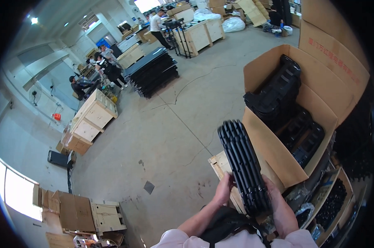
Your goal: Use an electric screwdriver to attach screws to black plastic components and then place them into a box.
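Between my two hands is a stack of long, ribbed black plastic parts (241, 163), held upright and tilted slightly in front of my body. My left hand (224, 188) is closed against its left side near the lower half. On the opposite side my right hand (271, 189) presses, its fingers partly hidden behind the stack. Just right of the stack stands an open cardboard box (273, 153) with its flaps up. Inside it lie several similar black moulded parts (278, 89), some piled high at the far end and others lower at the near end.
A wooden crate edge (216, 163) shows beneath the stack. At lower right, a bin of small black pieces (333, 202) sits beside the box. Across the concrete floor stand a pile of black panels (152, 72), wooden crates (199, 37) and several people.
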{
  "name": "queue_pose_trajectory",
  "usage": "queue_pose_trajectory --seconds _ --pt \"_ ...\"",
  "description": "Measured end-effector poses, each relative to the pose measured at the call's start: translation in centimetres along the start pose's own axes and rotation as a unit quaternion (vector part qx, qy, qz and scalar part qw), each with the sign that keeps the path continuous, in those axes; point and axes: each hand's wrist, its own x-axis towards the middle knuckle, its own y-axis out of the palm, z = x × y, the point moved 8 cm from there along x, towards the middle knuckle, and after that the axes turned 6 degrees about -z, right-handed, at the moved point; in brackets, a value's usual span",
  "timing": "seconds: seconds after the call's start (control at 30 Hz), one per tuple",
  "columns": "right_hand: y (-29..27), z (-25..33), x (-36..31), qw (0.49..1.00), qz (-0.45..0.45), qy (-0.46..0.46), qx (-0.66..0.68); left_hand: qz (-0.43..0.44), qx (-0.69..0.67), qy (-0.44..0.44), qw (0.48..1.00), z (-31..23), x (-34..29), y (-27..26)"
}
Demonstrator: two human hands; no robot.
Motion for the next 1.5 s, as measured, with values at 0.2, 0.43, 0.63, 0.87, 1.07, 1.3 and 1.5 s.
queue_pose_trajectory --seconds 0.2,0.43,0.63,0.87,1.07,1.3,1.5 --pt "-2.2 -2.2 -4.7 0.997 -0.066 -0.016 -0.038 0.127 -0.187 -0.005 0.974 -4.4 2.0 5.4" --pt "1.1 2.3 -4.3 0.988 -0.116 -0.026 -0.103 0.255 -0.206 -0.146 0.933 0.6 4.8 4.5" --pt "1.8 2.2 -5.0 0.975 -0.177 -0.033 -0.129 0.265 -0.239 -0.150 0.922 -4.9 2.8 7.3" --pt "9.8 9.3 -11.9 0.903 -0.193 -0.301 -0.236 0.281 -0.125 -0.117 0.944 -8.0 1.9 10.8" --pt "8.3 8.3 -11.5 0.857 -0.324 -0.340 -0.214 0.240 -0.020 -0.055 0.969 -6.9 2.7 15.6" --pt "6.8 10.5 -16.4 0.840 -0.350 -0.412 -0.033 0.378 0.123 -0.054 0.916 -6.3 1.4 21.0" --pt "3.5 18.7 -19.2 0.787 -0.399 -0.470 -0.017 0.367 0.157 -0.076 0.914 -9.6 3.6 31.0"
